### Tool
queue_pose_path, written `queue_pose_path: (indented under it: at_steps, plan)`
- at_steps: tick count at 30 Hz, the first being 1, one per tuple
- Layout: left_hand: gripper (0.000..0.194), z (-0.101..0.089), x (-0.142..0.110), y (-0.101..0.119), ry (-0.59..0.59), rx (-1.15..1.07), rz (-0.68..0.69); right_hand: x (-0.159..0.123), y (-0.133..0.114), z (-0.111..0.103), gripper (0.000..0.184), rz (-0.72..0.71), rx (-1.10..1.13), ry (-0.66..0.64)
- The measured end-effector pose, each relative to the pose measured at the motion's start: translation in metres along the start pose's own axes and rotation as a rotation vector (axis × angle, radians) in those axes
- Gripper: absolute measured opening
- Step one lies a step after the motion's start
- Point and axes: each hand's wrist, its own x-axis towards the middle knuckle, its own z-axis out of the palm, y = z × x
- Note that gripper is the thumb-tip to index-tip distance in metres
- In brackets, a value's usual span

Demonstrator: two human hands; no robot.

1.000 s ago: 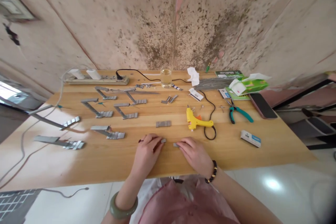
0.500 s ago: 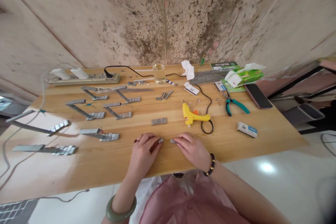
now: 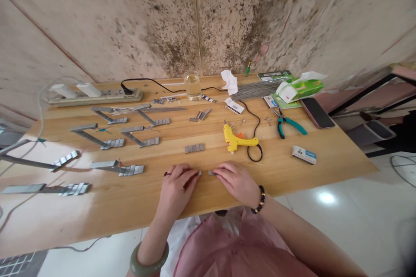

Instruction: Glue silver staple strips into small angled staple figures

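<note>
My left hand (image 3: 177, 184) rests on the wooden table, thumb and fingers pinched on a short grey piece (image 3: 199, 173) that looks like a bit of staple strip. Facing it across a small gap, my right hand (image 3: 236, 180) pinches a similar grey piece (image 3: 211, 172) near the tabletop. The fingertips partly cover both pieces. Just beyond the hands lies a row of grey blocks (image 3: 194, 148) set side by side. A yellow glue gun (image 3: 239, 139) lies beyond my right hand, its nozzle pointing away.
Several folded grey strip assemblies (image 3: 110, 167) stand at the left. A power strip (image 3: 107, 98) and a glass of liquid (image 3: 193, 88) are near the wall. To the right are teal pliers (image 3: 291, 125), a small box (image 3: 304, 155), a phone (image 3: 317, 113) and a tissue pack (image 3: 302, 90).
The camera view has shifted slightly. Both hands keep their pinch in nearly the same place, and less of the grey piece shows at my left fingertips.
</note>
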Motion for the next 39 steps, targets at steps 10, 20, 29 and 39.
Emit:
queue_pose_path:
  at_steps: [10,20,29,39]
  plan:
    - [0.018,-0.002,-0.004,0.006,-0.03,0.08,0.085,-0.001,0.003,0.002,0.017,0.006,0.021,-0.004]
    - [0.018,-0.002,-0.003,0.012,-0.06,0.2,0.109,-0.001,0.004,0.002,0.016,0.016,0.021,-0.015]
    - [0.02,-0.002,-0.004,0.007,-0.037,0.077,0.093,-0.001,0.004,0.001,0.017,0.039,0.051,-0.026]
    - [0.017,-0.001,-0.004,0.01,-0.064,0.139,0.099,-0.001,0.004,0.002,0.017,0.038,0.048,-0.026]
